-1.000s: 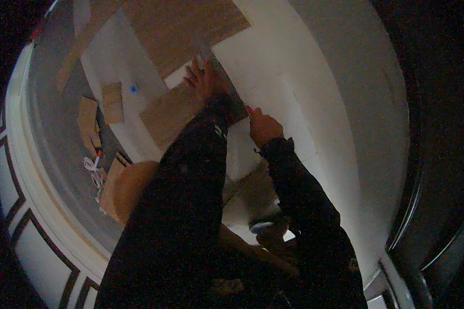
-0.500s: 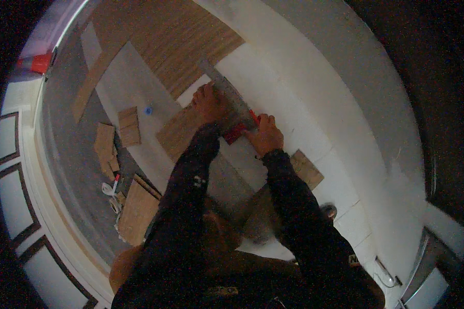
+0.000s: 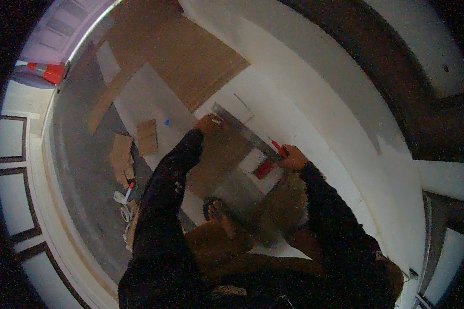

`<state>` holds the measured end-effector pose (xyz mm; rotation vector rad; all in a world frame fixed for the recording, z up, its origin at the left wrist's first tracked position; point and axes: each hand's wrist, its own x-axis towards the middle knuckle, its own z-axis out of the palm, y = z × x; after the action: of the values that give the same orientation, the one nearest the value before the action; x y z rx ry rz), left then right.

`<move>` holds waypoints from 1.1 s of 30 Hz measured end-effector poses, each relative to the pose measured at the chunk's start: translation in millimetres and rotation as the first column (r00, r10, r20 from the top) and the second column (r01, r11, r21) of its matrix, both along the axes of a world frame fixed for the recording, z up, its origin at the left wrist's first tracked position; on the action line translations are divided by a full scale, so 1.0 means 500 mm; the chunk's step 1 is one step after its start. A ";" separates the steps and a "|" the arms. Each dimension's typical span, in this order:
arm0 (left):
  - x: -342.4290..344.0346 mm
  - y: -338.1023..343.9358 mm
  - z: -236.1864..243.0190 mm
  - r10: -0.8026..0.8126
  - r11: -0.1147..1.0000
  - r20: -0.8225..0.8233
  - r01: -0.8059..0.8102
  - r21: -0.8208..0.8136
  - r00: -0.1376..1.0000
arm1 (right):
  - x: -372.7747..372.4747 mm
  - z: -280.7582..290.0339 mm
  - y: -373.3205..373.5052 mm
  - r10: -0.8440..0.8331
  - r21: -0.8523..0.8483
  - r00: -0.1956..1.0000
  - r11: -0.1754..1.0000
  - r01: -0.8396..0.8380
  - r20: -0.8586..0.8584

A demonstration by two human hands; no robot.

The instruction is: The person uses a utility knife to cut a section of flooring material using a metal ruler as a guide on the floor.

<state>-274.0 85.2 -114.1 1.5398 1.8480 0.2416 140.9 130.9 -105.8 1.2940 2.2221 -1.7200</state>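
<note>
A wood-look floor plank (image 3: 219,149) lies in front of me, its far corner under my left hand (image 3: 208,122). The fingers of that hand curl at the corner; a small pale spot shows among them. Along the plank's right edge runs the grey metal blade of a square (image 3: 245,131), its red handle (image 3: 263,169) towards me. My right hand (image 3: 295,157) is closed around a slim red tool (image 3: 278,148) with a thin tip, beside the near end of the blade. Whether it is a knife or a marker is too blurred to tell. The right fingers also reach near the square's handle.
Laid wood-look flooring (image 3: 185,56) spans the far side, meeting a white wall (image 3: 314,98) on the right. Cut plank pieces (image 3: 121,157) and a white roll (image 3: 125,212) lie left. An orange cone (image 3: 47,73) stands far left. My foot (image 3: 224,219) is close by.
My left hand has shifted from the plank's middle to its far corner. My right hand and the square have moved right and nearer to me. The view has shifted too.
</note>
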 end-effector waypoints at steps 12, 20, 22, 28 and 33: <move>-0.391 -0.297 0.059 -0.552 0.751 -0.651 0.650 -0.116 0.521 | 0.224 0.009 0.013 0.516 0.277 0.815 0.850 -0.449 -0.264; -0.157 -0.130 0.013 0.368 0.889 -0.289 -0.243 0.388 0.884 | 0.228 0.101 -0.007 0.397 0.441 0.917 0.818 -0.370 0.032; -0.098 -0.164 0.003 0.516 0.793 -0.168 -0.394 0.465 0.840 | 0.166 0.135 0.033 0.307 0.216 0.880 0.891 -0.400 0.363; 0.125 -0.522 -0.050 0.755 0.436 0.335 -0.812 0.387 0.564 | -0.055 0.069 0.137 0.003 0.656 0.992 0.750 -0.086 0.127; 0.288 -0.678 -0.034 0.819 0.082 0.561 -0.992 0.095 0.121 | -0.313 0.068 0.179 -0.155 0.574 0.964 0.819 0.004 0.215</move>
<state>-129.8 -253.6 -131.0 0.0965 2.2519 1.6024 -15.5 220.6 -71.7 1.6155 2.6454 -0.8337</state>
